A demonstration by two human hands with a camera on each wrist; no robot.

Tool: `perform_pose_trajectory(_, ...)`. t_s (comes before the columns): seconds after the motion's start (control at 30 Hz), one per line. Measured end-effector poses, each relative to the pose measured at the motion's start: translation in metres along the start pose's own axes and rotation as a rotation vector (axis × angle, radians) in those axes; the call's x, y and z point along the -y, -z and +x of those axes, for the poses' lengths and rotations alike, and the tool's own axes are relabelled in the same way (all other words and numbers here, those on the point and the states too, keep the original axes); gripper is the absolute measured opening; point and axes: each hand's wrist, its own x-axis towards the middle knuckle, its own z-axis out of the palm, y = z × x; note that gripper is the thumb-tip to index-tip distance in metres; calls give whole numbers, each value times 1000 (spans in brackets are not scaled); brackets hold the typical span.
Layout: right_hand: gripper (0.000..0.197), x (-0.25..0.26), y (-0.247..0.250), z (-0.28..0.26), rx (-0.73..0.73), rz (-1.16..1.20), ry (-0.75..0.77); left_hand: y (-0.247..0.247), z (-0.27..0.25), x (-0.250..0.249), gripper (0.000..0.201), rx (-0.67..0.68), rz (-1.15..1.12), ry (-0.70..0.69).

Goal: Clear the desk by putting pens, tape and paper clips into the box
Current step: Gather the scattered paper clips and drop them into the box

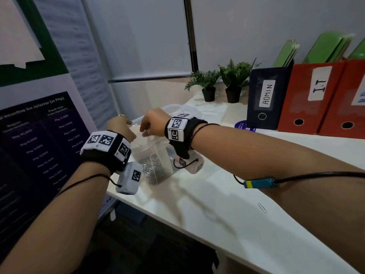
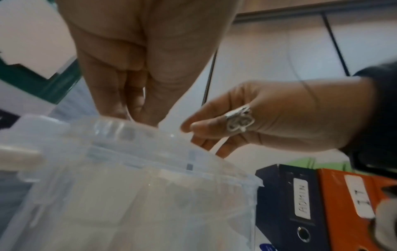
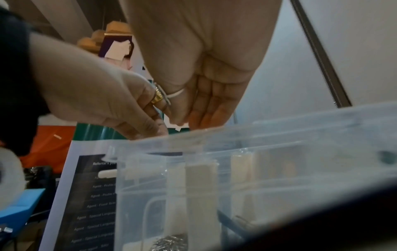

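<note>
A clear plastic box (image 1: 158,171) stands at the desk's far left corner, with a heap of paper clips (image 1: 152,167) inside. A translucent lid (image 2: 133,141) lies across its top. My left hand (image 1: 123,125) and right hand (image 1: 150,125) hang over the box, fingers pointing down. In the left wrist view the left hand (image 2: 133,115) has thumb and fingers drawn together at the lid's edge. The right hand (image 3: 193,118) meets the same edge in the same way. One loose paper clip (image 1: 262,207) lies on the white desk (image 1: 227,224) near my right forearm.
A navy ADMIN binder (image 1: 266,97) and red binders (image 1: 312,97) stand along the back right, with green folders above them. Two small potted plants (image 1: 209,86) sit behind the box. A dark poster (image 1: 39,145) stands just left of the desk's edge.
</note>
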Motion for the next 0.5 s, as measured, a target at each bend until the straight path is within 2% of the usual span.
perform_pose_trajectory(0.07, 28, -8, 10, -19, -103, 29, 7, -3, -11, -5, 40, -109, -48, -62)
perform_pose_trajectory(0.13, 26, -23, 23, -46, -208, 77, -5, -6, -26, -14, 36, -195, -120, -179)
perform_pose_trajectory(0.2, 25, -47, 36, -82, -263, 72, -56, -11, -44, -31, 34, -226, -148, -310)
perform_pose_trajectory(0.27, 24, -77, 46, -123, -263, 11, -127, -21, -62, -54, 31, -197, -134, -433)
perform_pose_trajectory(0.37, 23, -129, 55, -192, -132, -125, -296, -47, -98, -96, 33, 5, -90, -619)
perform_pose_trajectory(0.5, 27, -186, 53, -275, 118, -256, -549, -97, -152, -143, 39, 469, 81, -814)
